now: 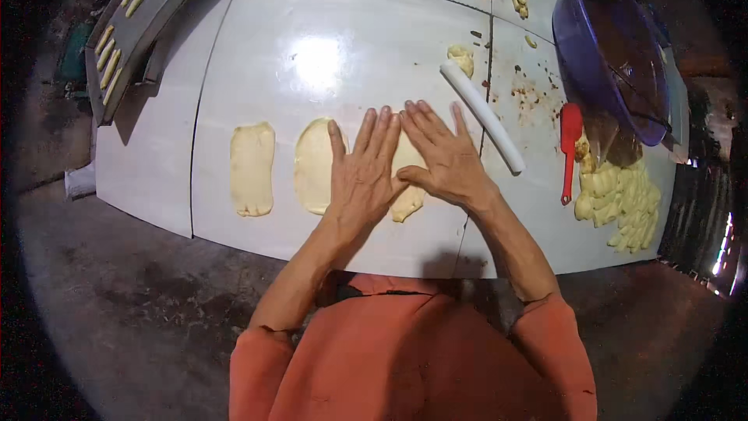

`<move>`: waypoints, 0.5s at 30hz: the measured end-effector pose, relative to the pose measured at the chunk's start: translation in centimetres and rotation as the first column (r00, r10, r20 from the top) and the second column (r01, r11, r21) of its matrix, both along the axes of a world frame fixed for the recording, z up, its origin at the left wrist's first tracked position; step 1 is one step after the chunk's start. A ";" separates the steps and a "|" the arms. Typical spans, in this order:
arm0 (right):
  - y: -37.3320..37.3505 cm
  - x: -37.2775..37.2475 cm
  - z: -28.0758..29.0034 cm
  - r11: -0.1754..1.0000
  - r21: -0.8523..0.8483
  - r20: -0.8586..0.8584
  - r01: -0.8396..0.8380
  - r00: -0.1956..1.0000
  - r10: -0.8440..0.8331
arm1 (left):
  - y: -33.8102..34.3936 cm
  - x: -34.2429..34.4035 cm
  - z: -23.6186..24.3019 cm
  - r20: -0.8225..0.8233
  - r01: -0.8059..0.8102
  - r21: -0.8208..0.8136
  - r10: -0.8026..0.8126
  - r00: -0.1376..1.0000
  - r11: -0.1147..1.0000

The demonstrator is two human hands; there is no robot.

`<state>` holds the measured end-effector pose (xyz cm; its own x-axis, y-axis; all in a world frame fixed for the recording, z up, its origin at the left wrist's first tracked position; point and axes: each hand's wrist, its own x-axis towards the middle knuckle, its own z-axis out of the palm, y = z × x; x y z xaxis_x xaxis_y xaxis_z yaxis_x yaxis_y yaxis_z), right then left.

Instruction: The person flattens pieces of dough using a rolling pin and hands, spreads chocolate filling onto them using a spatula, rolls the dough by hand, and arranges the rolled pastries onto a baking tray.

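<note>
two flat hands over one dough piece

the left hand point(362, 164) and right hand point(446, 164) lie palm down, nothing pinched, tips pointing away from the body. the left little finger and the right index finger stand apart from their neighbours; the right thumb reaches across to the left hand. the dough piece point(407, 204) is beneath them, showing between the hands and at its near end. flat palms probably spread the force over the soft dough rather than dent it; how hard they press i cannot tell.

just left, an oval point(312, 175) sits partly behind the left hand, and beyond it a strip point(252, 171). the gaps between them likely stop them sticking together.

to the right, a white rod point(483, 117) lies aslant, near a lump point(461, 54), perhaps set there to be close yet out of the way. farther right, a red spatula point(571, 132) rests beside a purple basin point(573, 39) and a pile point(623, 203) of pale pieces, seemingly within easy reach.

at the far left, a tray point(148, 47) carries sticks point(109, 66), lined up probably to save room, at the edge of the white counter point(257, 47).
</note>
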<state>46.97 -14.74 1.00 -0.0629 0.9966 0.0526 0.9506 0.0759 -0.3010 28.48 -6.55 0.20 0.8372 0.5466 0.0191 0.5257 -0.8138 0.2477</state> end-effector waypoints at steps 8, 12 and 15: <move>-2.6 -0.6 1.2 0.997 -0.057 -0.048 0.050 0.997 -0.053 | -2.0 -1.9 1.8 0.036 -0.114 -0.003 0.114 0.993 0.994; -8.9 -3.7 1.5 0.991 -0.047 -0.112 -0.122 0.987 0.116 | -8.8 -5.5 2.3 -0.048 0.016 -0.080 -0.020 0.999 0.997; -11.1 -4.0 0.4 0.989 -0.099 -0.092 -0.105 0.991 0.096 | -10.7 -5.7 1.4 -0.028 -0.018 -0.126 0.015 0.999 0.992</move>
<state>42.96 -25.84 1.41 -0.1632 0.9858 -0.0407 0.9096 0.1343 -0.3933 22.77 -17.29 1.59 0.8272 0.5570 -0.0735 0.5467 -0.7679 0.3338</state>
